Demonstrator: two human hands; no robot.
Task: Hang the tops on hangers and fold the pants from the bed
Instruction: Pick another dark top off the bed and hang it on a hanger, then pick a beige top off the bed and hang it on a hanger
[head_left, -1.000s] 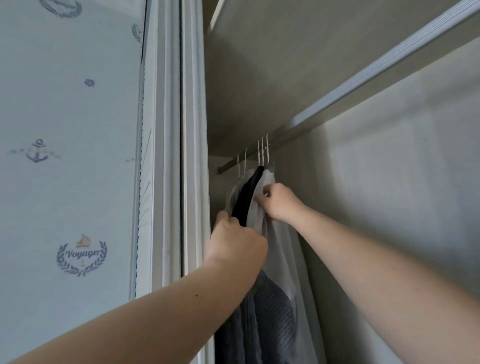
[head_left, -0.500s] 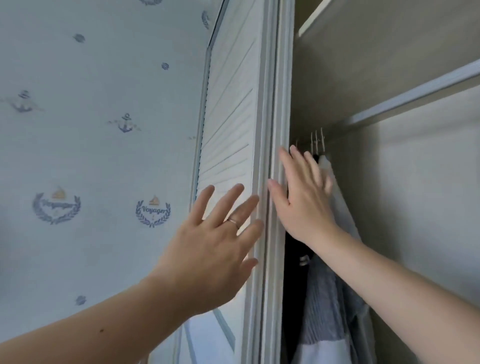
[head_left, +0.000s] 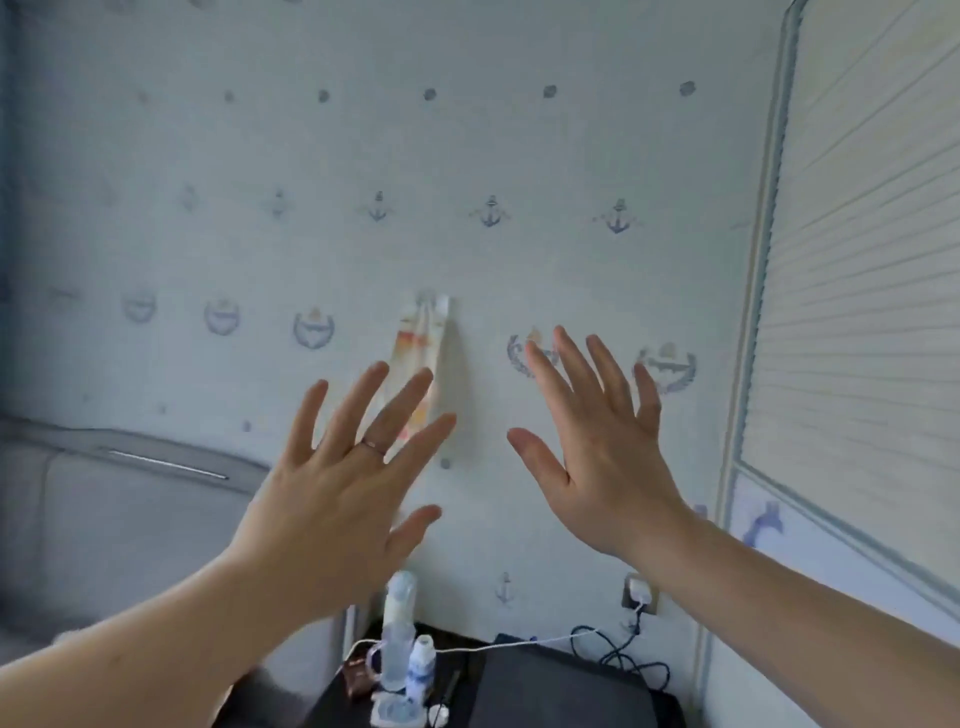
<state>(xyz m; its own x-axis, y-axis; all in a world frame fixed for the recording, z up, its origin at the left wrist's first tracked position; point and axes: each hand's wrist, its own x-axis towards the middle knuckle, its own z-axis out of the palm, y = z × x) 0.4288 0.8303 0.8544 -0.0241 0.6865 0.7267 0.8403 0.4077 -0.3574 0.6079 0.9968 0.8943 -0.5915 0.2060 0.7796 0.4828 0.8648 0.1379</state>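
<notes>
L hand (head_left: 332, 499) & R hand (head_left: 602, 467) up before the wall (head_left: 467, 145), fingers (head_left: 358, 410) spread wide, holding nothing. No tops or pants in view. Prob. soft, light, limp: take tops at shoulders, pants at waistband.

Lettering on the wallpaper (head_left: 467, 145) emblems is too blurred.

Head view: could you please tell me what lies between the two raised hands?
In the head view, only pale blue anchor-print wallpaper shows between the left hand and right hand; a hanging white, orange-printed item lies behind the left hand.
</notes>
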